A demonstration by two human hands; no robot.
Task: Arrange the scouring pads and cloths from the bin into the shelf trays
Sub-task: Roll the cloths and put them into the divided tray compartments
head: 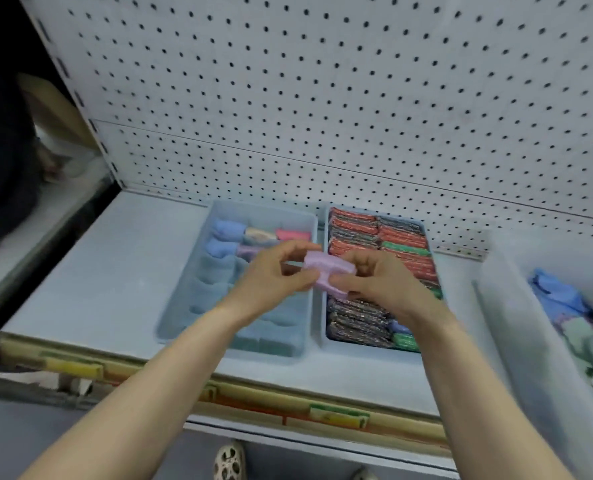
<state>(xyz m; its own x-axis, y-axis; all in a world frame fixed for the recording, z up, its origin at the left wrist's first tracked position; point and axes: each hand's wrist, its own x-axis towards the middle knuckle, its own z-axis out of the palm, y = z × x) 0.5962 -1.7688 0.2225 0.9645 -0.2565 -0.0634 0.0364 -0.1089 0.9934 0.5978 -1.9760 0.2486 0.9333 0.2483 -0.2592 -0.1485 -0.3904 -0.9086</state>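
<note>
While both hands work: lilac cloth point(317, 274) sits between them, above the seam of the two trays.
Left fingers point(296, 273): pinching the cloth's left end.
Right fingers point(348, 281): pinching its right end.
Long axis: left to right, hand to hand.
Target, judged: left tray point(184, 308), left of the cloth; left hand point(270, 277) nearer.

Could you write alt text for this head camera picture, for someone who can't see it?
Two bare hands, left hand and right hand, hold a folded lilac cloth above two shelf trays: the left tray with rolled cloths, the right tray packed with scouring pads.
</note>
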